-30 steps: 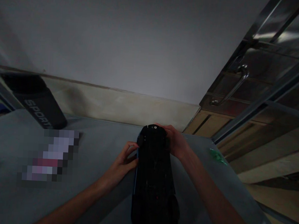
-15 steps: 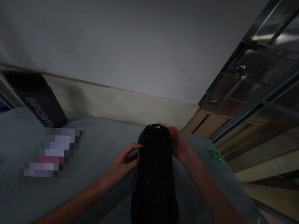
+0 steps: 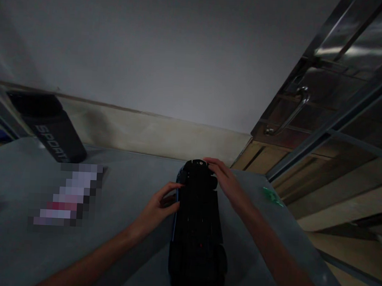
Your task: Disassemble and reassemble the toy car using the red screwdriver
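Note:
A toy car lies upside down on the grey tabletop, its dark underside and wheels facing me and a strip of blue body showing along its left side. My left hand is closed on the left side of the car, with thumb and fingertips against the edge behind the far left wheel. My right hand bends around the far right corner, its fingertips on the car's far end by a small round pale mark. The far right wheel shows beside that hand. A tiny red spot sits on the underside towards me.
A dark bottle lettered SPORT stands at the back left. Next to it lies a blurred-out flat item. A green crumpled wrapper lies near the table's right edge. A wall rises behind; a metal door with a handle is at right.
My right hand has shifted from the car's right side towards its far end, uncovering the far right wheel. My left hand keeps its place. The view has turned slightly.

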`<state>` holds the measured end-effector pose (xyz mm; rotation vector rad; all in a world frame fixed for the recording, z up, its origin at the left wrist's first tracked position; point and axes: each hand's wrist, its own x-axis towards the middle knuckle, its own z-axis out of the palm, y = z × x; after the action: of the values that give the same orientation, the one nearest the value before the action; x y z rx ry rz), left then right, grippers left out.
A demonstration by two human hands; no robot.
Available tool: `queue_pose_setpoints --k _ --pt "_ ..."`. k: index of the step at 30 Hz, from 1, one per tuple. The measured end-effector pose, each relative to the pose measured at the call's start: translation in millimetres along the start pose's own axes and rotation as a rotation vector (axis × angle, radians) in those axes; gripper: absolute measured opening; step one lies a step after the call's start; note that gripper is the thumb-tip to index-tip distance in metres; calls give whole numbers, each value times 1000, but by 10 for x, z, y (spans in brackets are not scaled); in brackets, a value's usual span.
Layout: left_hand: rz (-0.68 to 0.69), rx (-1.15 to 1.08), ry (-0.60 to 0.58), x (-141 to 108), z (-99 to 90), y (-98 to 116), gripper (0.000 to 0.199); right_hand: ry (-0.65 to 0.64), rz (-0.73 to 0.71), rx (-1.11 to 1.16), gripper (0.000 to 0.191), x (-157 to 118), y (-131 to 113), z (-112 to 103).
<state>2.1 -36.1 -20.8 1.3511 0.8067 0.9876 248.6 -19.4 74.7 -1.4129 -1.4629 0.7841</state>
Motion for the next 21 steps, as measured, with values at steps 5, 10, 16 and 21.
queue_pose_setpoints --k 5,10,16,21 --pt "21 -29 23 9 0 -61 45 61 -363 -640 64 -741 -127 314" --pt "51 -19 28 20 -6 -78 45 25 -336 -856 91 -1192 -146 566" --pt "49 -8 38 11 8 -20 40 59 -250 -810 99 -1161 -175 610" --pt "17 2 45 2 22 38 42 109 -217 -757 93 -1121 -204 687"
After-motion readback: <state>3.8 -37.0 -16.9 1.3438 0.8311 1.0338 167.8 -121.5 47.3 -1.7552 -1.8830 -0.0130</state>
